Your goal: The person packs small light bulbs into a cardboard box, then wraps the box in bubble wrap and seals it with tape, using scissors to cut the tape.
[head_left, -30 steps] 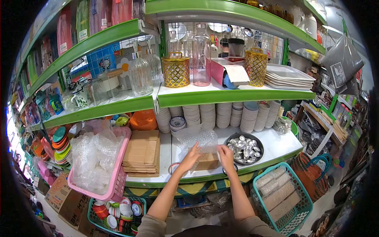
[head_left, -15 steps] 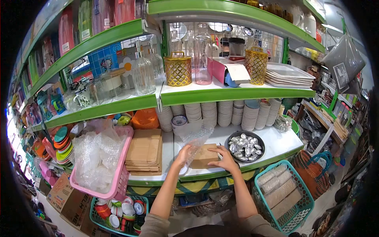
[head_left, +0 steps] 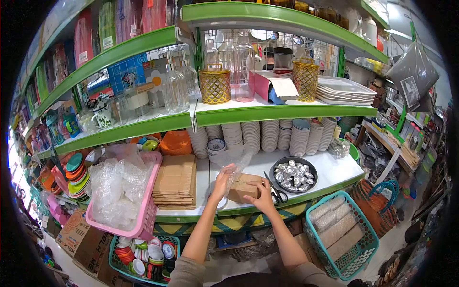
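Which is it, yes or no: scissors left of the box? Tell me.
No, the scissors lie right of the box, by the bowl.

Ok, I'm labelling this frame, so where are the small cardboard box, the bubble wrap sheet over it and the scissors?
small cardboard box (head_left: 245, 183), head view, its brown top face.
bubble wrap sheet (head_left: 240, 160), head view, the raised clear part above the box.
scissors (head_left: 278, 196), head view, the handle loops.

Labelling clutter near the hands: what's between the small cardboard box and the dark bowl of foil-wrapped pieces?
Scissors lie on the shelf between the cardboard box and the dark bowl, handles toward the person, beside the right hand. Head view.
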`<state>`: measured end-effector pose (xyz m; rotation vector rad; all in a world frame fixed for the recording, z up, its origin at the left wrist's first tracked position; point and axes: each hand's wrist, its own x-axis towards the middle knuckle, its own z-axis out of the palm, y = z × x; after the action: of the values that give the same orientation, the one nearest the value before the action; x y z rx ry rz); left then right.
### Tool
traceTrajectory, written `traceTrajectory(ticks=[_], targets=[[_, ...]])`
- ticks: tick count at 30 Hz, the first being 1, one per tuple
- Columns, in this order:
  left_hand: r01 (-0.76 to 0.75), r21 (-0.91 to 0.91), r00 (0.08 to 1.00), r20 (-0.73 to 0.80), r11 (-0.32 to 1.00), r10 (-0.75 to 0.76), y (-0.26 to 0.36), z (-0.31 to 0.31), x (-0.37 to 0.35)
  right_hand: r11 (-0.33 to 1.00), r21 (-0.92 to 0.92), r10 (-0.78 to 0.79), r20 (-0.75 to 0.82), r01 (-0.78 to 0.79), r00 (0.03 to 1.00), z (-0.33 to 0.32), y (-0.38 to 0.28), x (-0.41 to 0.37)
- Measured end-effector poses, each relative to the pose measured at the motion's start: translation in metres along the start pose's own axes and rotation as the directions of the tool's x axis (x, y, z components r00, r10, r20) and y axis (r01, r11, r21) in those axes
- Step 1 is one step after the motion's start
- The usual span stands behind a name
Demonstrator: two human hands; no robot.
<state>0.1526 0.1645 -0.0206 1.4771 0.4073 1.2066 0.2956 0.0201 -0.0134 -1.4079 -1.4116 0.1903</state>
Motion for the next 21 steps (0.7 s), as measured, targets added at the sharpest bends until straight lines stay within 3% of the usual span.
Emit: traceTrajectory(ticks=[1, 3, 4, 5, 7, 12, 19, 21], targets=[[-0.002, -0.001, 1.0, 0.005, 1.0, 0.002, 0.018, 0.01, -0.008, 1.0, -0.002, -0.001, -0.005, 0.001, 1.0, 0.0, 0.0, -0.006], [0.064, 0.501, 0.992, -0.127, 0.863, 0.0, 0.063, 0.028, -0.025, 0.994, -0.053, 0.092, -0.141, -0.1, 0.986, 0.0, -0.003, -0.012], [-0.076, 0.714, 0.991, -0.024, 0.696, 0.133, 0.05, 0.023, -0.025, 0.991, -0.073, 0.096, -0.179, -0.111, 0.979, -0.001, -0.003, -0.013], [-0.08, 0.712, 0.991, -0.019, 0.698, 0.134, 0.05, 0.026, -0.028, 0.991, -0.076, 0.096, -0.184, -0.112, 0.978, -0.003, -0.003, -0.014], [-0.334, 0.797, 0.925, 0.174, 0.503, 0.339, 0.058, 0.038, -0.038, 0.97, -0.168, 0.118, -0.299, -0.174, 0.947, -0.01, -0.014, -0.02], [-0.31, 0.837, 0.95, 0.282, 0.451, 0.13, 0.037, 0.055, -0.057, 0.941, -0.241, 0.118, -0.429, -0.239, 0.896, -0.022, -0.016, -0.031], [-0.237, 0.895, 0.946, 0.301, 0.377, -0.121, 0.014, 0.079, -0.086, 0.916, -0.26, 0.147, -0.489, -0.304, 0.86, -0.029, -0.019, -0.033], [-0.219, 0.887, 0.944, 0.298, 0.407, -0.141, 0.005, 0.081, -0.092, 0.916, -0.285, 0.103, -0.516, -0.284, 0.851, -0.031, -0.015, -0.033]])
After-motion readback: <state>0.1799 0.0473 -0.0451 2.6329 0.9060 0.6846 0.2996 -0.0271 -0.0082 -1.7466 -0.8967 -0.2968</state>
